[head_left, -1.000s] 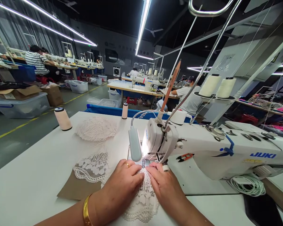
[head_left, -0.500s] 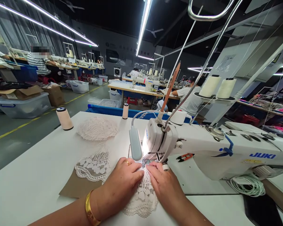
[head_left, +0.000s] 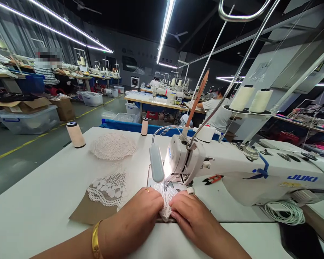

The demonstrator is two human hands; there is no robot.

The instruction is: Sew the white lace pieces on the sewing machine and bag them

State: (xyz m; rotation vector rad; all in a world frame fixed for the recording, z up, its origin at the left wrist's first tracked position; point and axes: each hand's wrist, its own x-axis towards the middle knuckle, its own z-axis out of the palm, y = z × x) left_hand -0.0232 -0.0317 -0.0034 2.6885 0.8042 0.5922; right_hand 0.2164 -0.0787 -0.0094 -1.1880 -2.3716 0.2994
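My left hand (head_left: 140, 216) and my right hand (head_left: 194, 217) sit side by side on a piece of white lace (head_left: 166, 196), fingers curled and pinching it just in front of the needle of the white JUKI sewing machine (head_left: 232, 169). The lace is bunched between the two hands, its far end under the presser foot. The machine's small lamp (head_left: 156, 167) lights the spot. More lace (head_left: 108, 187) lies to the left on a brown paper sheet (head_left: 89, 212).
A heap of white lace (head_left: 113, 145) and two thread cones (head_left: 75, 135) (head_left: 144, 126) stand at the table's far side. Red snips (head_left: 213, 178) lie under the machine arm, a coiled white cable (head_left: 284, 212) at right. Other workers sit at distant tables.
Both hands drew back toward me and closed up; the lace, earlier spread flat beneath them, is now gathered and bunched between the fingers.
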